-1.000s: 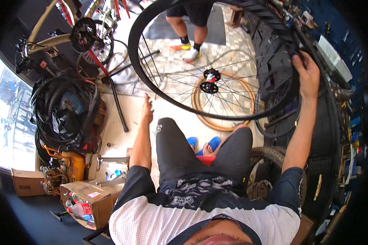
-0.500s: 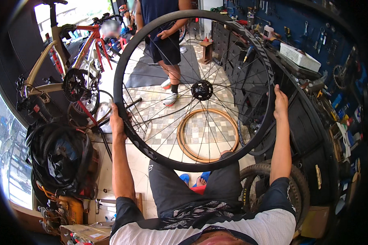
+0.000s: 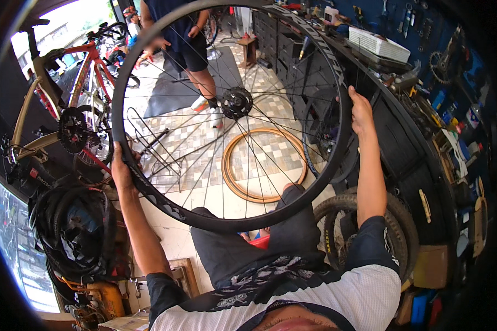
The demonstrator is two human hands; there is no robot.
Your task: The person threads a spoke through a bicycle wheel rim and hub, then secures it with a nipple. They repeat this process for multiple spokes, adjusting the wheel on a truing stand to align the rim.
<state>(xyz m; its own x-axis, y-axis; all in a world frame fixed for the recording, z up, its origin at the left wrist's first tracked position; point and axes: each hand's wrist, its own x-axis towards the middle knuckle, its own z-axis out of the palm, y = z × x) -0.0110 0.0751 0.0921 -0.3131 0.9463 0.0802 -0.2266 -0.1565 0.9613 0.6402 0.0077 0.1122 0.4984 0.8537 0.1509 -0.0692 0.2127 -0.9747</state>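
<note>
A large black bicycle wheel rim (image 3: pixel 243 224), with pale lettering and thin dark spokes, is held up in front of me over my lap. Its black hub (image 3: pixel 237 103) sits in the middle of the spokes, and no tyre shows on the rim. My left hand (image 3: pixel 124 166) grips the rim at its lower left, the fingers partly hidden behind it. On the opposite side my right hand (image 3: pixel 361 110) is closed on the rim's right edge, thumb up. Through the spokes a tan ring, like a tyre (image 3: pixel 225 165), lies on the tiled floor beyond my knees.
Another person (image 3: pixel 176 33) stands beyond the wheel. Bicycles, one with a tan frame (image 3: pixel 27 107), stand at left above a bundle of black tyres (image 3: pixel 47 220). Knobbly tyres (image 3: pixel 395 220) rest by my right arm. A white basket (image 3: pixel 378 45) sits on the tool-covered bench at right.
The wheel has shifted leftward and looks slightly larger, with both hands still on its rim. The view has moved too, so the background sits further left and higher.
</note>
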